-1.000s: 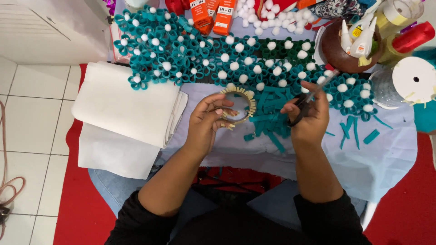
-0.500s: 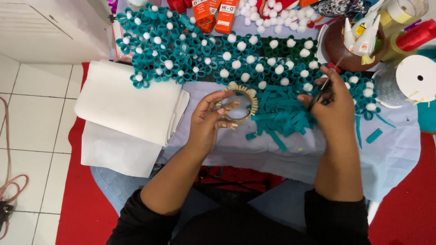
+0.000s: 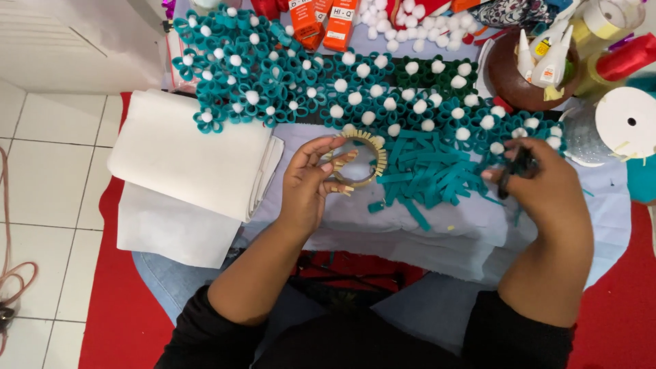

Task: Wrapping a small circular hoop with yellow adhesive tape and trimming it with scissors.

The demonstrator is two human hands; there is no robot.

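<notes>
So the biggest thing going on here is the pale cloth (image 3: 437, 232) that's covering the person's lap and spreading out across the work area. Lying on the left side of it is a fat folded stack of white fabric (image 3: 184, 160), with another white sheet sticking out underneath. Running across the top is a whole spread of teal felt flowers (image 3: 273, 75), each one carrying a white pom-pom centre, and they're trailing all the way over to the right. Just below those, a loose heap of teal felt strips (image 3: 427, 174) is sitting in the middle of the cloth.

Up in the right corner a brown bowl (image 3: 509, 75) is holding a few white glue bottles, and a big white ribbon spool (image 3: 625, 123) is sitting near it. Orange glue boxes (image 3: 321, 24) are poking in at the top edge.

Now the hands. The left hand (image 3: 307, 188) is pinching a small tan ring (image 3: 362, 160) with little looped bits around its rim, fingers curled around its left edge, holding it just beside the strip heap. The right hand (image 3: 547, 191) is curled closed around a dark tool (image 3: 516, 171), probably scissors but I can't tell for sure, hovering at the right end of the flowers.
</notes>
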